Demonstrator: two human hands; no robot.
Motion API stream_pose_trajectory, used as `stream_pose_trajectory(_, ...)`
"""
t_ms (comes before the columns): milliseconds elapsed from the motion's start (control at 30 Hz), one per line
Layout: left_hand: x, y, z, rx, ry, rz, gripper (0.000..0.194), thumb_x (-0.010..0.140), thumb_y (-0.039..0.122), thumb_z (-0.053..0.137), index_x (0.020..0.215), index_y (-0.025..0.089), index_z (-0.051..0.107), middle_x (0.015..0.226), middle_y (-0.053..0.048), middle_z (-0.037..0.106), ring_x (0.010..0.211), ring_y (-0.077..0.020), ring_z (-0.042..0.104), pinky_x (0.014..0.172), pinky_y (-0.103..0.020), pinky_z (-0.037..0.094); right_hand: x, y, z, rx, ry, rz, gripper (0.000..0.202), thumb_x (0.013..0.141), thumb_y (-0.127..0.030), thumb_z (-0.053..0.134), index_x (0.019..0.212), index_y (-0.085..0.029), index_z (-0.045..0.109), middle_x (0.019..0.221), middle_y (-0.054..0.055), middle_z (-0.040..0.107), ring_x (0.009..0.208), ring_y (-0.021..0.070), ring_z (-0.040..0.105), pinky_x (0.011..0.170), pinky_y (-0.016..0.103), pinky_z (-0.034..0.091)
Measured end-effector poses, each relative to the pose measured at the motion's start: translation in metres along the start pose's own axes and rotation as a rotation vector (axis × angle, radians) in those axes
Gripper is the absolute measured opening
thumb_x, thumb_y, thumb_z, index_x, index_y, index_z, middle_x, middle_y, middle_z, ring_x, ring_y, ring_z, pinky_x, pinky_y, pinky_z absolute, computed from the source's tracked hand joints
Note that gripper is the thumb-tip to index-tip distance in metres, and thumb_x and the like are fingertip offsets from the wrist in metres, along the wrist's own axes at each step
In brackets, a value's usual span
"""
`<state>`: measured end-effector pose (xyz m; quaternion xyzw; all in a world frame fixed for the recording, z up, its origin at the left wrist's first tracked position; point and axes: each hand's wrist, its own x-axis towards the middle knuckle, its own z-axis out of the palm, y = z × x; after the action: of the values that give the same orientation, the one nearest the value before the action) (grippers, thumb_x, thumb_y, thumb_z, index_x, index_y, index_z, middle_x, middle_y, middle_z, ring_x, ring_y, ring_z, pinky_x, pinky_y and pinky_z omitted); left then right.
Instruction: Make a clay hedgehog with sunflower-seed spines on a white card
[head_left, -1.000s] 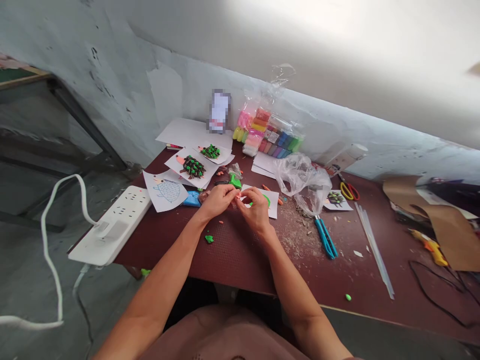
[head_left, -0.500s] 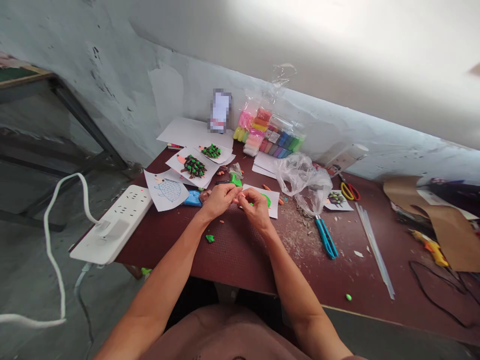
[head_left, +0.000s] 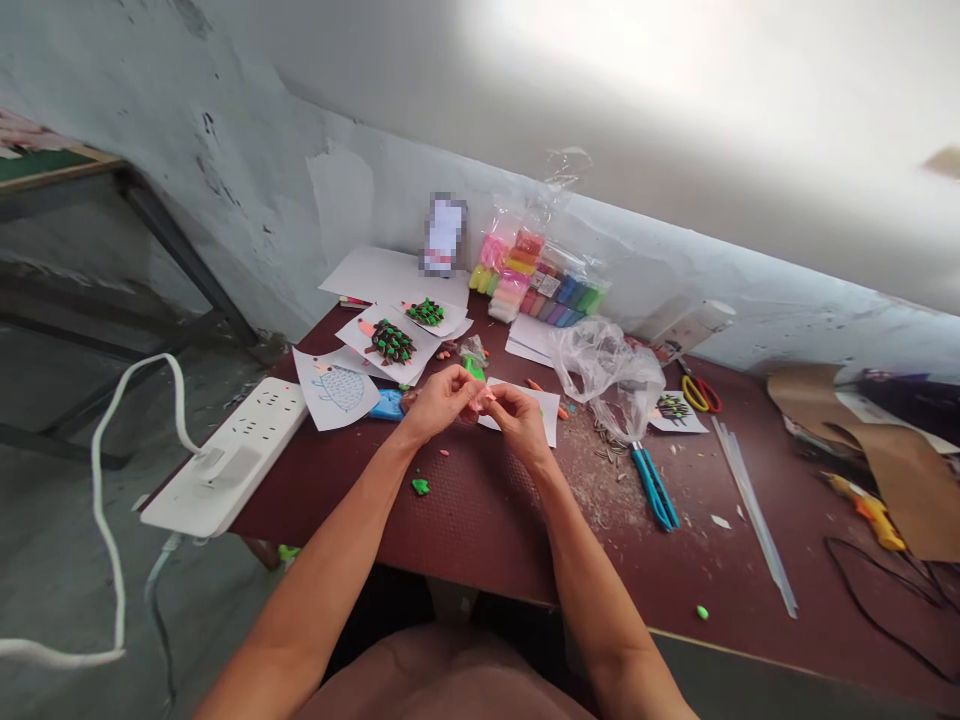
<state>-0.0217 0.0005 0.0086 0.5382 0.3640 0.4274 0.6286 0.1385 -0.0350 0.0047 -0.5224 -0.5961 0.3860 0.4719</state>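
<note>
Both hands meet over the middle of the table, fingers closed on a soft pink lump of clay (head_left: 481, 397). My left hand (head_left: 441, 402) pinches its left side, and my right hand (head_left: 520, 424) pinches its right side. Under and behind my right hand lies a white paper card (head_left: 549, 420), partly covered by it. A green clay lump (head_left: 421, 486) and a small pink bit (head_left: 444, 453) rest on the table nearer my body. Just beyond my fingers is more green clay (head_left: 472, 366) beside a crumpled clear wrapper.
Hedgehog cards (head_left: 391, 342) and a hedgehog drawing (head_left: 337, 392) lie left, by a white power strip (head_left: 232, 450). Behind are clay packs (head_left: 536, 280) and a phone (head_left: 444, 235). Rightward lie a plastic bag (head_left: 611, 365), blue-handled pliers (head_left: 655, 488), scissors (head_left: 699, 392) and glue sticks (head_left: 756, 515).
My fingers have shifted on the pink clay, and more of it shows between them. My right hand now hides most of the green shape on the card. The view has tilted up slightly.
</note>
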Motion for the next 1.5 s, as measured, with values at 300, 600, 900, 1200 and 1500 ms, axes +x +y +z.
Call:
stream_pose_trajectory(300, 0.006, -0.012, -0.009, 0.428, 0.254, 0.204, 0.015, 0.095, 0.031, 0.060, 0.096, 0.017, 0.067, 0.089, -0.005, 0.068, 0.082, -0.0180, 0.065, 0.075, -0.029, 0.054, 0.001, -0.003, -0.004, 0.022, 0.154, 0.033, 0.037, 0.086, -0.059, 0.065, 0.079, -0.024, 0.059, 0.069, -0.001, 0.064, 0.059, 0.0137, 0.057, 0.059, 0.026, 0.049)
stream_pose_trajectory(600, 0.006, -0.025, -0.009, 1.186, 0.251, 0.304, 0.026, 0.097, 0.019, 0.055, 0.095, 0.021, 0.081, 0.095, -0.013, 0.068, 0.096, -0.0289, 0.057, 0.086, -0.041, 0.046, 0.006, -0.001, -0.009, 0.077, 0.129, 0.120, 0.047, 0.076, -0.066, 0.072, 0.088, -0.021, 0.071, 0.078, 0.002, 0.071, 0.057, 0.0118, 0.058, 0.053, 0.025, 0.050)
stream_pose_trajectory(900, 0.002, -0.016, -0.004, 1.161, 0.203, 0.332, 0.022, 0.090, 0.012, 0.060, 0.091, 0.020, 0.080, 0.104, -0.013, 0.073, 0.107, -0.0312, 0.058, 0.094, -0.046, 0.047, 0.006, 0.001, -0.011, 0.075, 0.136, 0.155, 0.052, 0.070, -0.070, 0.077, 0.082, -0.019, 0.074, 0.070, 0.003, 0.069, 0.056, 0.0128, 0.058, 0.051, 0.025, 0.049)
stream_pose_trajectory(1200, -0.002, -0.002, 0.011, 0.525, 0.131, 0.274, 0.030, 0.092, 0.020, 0.060, 0.118, 0.016, 0.075, 0.110, -0.010, 0.077, 0.093, -0.0214, 0.071, 0.085, -0.034, 0.058, 0.003, -0.004, -0.009, 0.020, 0.058, 0.084, 0.051, 0.079, -0.071, 0.069, 0.074, -0.021, 0.068, 0.068, 0.002, 0.065, 0.056, 0.0125, 0.053, 0.052, 0.026, 0.046)
stream_pose_trajectory(1500, -0.002, -0.004, 0.009, 0.290, 0.040, 0.169, 0.026, 0.089, 0.033, 0.069, 0.103, 0.014, 0.080, 0.092, -0.009, 0.080, 0.076, -0.0194, 0.071, 0.070, -0.029, 0.057, 0.003, -0.007, -0.009, 0.097, -0.015, 0.125, 0.057, 0.081, -0.076, 0.063, 0.063, -0.021, 0.061, 0.056, -0.003, 0.050, 0.051, 0.0112, 0.042, 0.050, 0.025, 0.037)
